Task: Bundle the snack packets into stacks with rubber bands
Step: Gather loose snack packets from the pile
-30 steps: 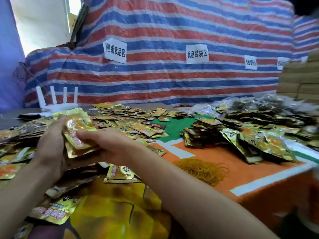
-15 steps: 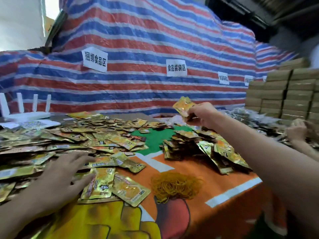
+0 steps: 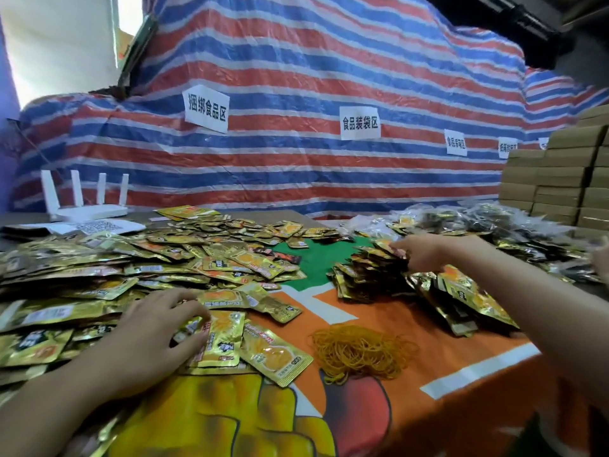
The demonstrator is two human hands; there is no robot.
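Note:
Loose gold snack packets (image 3: 138, 258) cover the left half of the table. My left hand (image 3: 155, 331) rests on them near the front, its fingertips on a gold and orange packet (image 3: 224, 338). A heap of yellow rubber bands (image 3: 359, 351) lies on the orange cloth between my arms. Further right sits a pile of banded packet stacks (image 3: 372, 275). My right hand (image 3: 425, 252) is down on top of that pile, with its fingers among the packets. Whether it still grips a stack is hidden.
A white router (image 3: 85, 206) stands at the back left. Clear bags of dark packets (image 3: 494, 225) lie at the back right before stacked cardboard boxes (image 3: 560, 179). A striped tarp (image 3: 296, 143) with paper labels walls the far side. Another person's hand (image 3: 603, 258) shows at the right edge.
My right hand carried a packet stack from my left hand over to the right and has come down onto the banded pile. My left hand dropped onto the loose packets.

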